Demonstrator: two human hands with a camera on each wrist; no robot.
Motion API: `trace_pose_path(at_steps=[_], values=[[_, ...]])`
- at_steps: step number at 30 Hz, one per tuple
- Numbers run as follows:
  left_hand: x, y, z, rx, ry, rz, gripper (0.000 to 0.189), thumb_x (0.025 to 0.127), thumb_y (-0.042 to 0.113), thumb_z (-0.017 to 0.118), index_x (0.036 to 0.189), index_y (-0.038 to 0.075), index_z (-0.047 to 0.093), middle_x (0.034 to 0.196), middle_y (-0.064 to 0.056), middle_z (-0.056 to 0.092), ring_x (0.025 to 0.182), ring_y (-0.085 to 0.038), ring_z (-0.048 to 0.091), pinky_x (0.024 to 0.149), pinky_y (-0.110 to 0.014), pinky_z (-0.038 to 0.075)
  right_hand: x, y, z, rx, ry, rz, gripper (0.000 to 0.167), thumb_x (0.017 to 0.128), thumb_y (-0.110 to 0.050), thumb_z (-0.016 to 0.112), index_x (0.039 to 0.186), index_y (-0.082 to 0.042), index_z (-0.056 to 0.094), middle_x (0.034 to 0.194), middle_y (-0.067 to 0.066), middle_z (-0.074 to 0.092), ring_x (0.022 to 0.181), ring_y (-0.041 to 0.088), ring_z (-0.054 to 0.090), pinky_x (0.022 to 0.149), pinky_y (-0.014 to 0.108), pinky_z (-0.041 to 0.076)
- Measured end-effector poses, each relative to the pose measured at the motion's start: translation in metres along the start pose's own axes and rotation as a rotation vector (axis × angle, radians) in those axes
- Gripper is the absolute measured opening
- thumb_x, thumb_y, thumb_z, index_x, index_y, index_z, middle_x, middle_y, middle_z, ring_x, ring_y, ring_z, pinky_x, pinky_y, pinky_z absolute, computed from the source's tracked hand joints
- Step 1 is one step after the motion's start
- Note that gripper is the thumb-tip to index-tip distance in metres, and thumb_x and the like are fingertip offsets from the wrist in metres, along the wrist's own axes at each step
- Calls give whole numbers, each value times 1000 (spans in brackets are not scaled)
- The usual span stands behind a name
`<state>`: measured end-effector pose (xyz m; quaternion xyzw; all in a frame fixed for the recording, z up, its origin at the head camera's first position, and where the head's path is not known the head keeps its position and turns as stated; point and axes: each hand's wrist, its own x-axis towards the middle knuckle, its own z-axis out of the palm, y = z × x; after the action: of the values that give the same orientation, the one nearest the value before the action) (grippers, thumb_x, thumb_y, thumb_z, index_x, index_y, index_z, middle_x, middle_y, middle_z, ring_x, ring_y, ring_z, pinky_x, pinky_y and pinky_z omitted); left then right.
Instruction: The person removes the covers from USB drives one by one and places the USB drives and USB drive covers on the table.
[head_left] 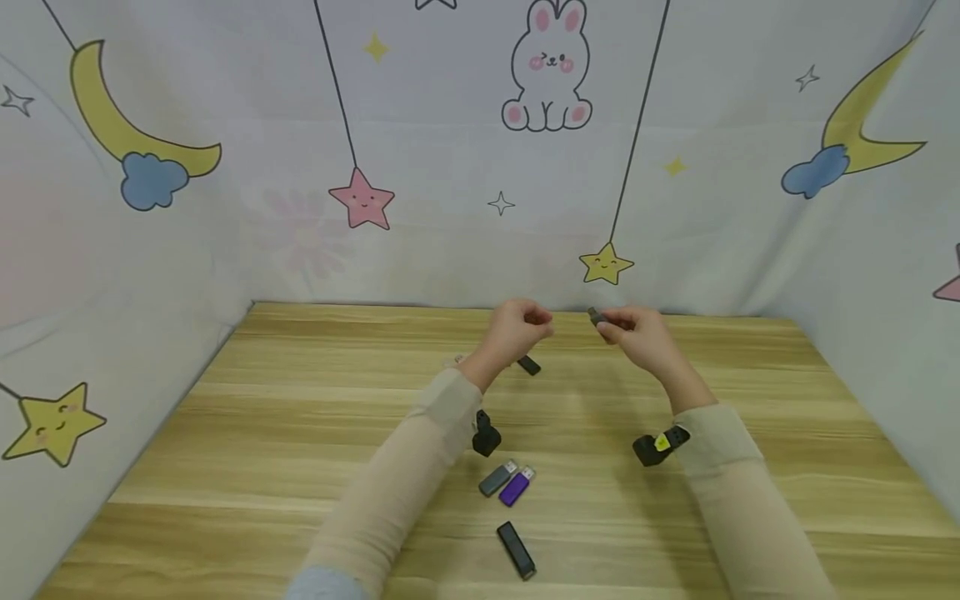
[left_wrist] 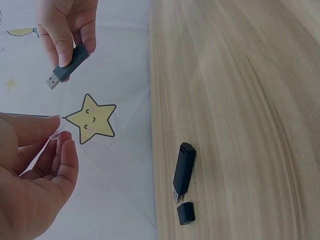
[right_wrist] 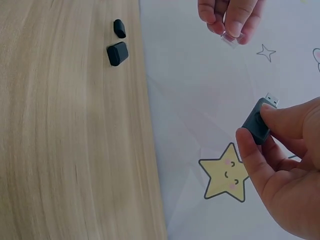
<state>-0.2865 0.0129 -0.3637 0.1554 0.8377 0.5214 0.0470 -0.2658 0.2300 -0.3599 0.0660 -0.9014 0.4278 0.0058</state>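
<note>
My right hand (head_left: 637,335) pinches a dark grey USB flash drive (right_wrist: 257,124) between thumb and fingers, its metal plug bare and pointing away from the palm. Across a small gap, my left hand (head_left: 516,327) holds a small clear plastic cap (left_wrist: 60,129) at its fingertips. Both hands are raised over the far edge of the table, the drive and cap apart. Below them on the wood lies a black USB flash drive (left_wrist: 184,169) with its plug exposed. Its short black cap (left_wrist: 186,213) sits just off the plug end.
Nearer on the table (head_left: 300,467) are a grey USB drive (head_left: 497,480), a purple one (head_left: 514,489) side by side with it, and a black stick (head_left: 516,550). A printed cloth (head_left: 450,267) hangs along the table's back edge. Wrist cameras (head_left: 660,447) hang below both forearms.
</note>
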Motion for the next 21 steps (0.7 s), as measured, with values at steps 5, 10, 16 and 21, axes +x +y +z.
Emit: trace_pose_path(at_steps=[5, 10, 16, 21], values=[[4, -5, 5, -3, 8, -5, 17, 91, 9, 65, 106, 2, 69, 105, -12, 66, 97, -24, 62, 80, -31, 53, 4, 5, 4, 28, -6, 13, 37, 99, -13, 54, 130, 7, 54, 119, 24, 52, 104, 36, 61, 89, 44, 50], [7, -8, 9, -4, 12, -30, 15, 91, 9, 66, 105, 2, 69, 104, -11, 66, 96, -24, 61, 79, -32, 53, 7, 9, 9, 64, -3, 40, 38, 100, -14, 53, 132, 7, 53, 123, 27, 51, 107, 37, 60, 94, 49, 48], [11, -8, 16, 1, 25, -51, 17, 90, 9, 67, 104, 1, 68, 103, -11, 66, 96, -25, 62, 80, -33, 53, 13, 12, 15, 109, -8, 79, 40, 100, -15, 53, 133, 7, 52, 123, 28, 58, 107, 36, 62, 95, 49, 48], [14, -11, 20, -10, 43, -55, 15, 89, 6, 67, 102, -2, 67, 101, -12, 66, 93, -24, 61, 79, -33, 52, 18, 17, 20, 156, -16, 94, 39, 99, -12, 55, 133, 7, 52, 125, 27, 58, 103, 29, 64, 94, 45, 49]])
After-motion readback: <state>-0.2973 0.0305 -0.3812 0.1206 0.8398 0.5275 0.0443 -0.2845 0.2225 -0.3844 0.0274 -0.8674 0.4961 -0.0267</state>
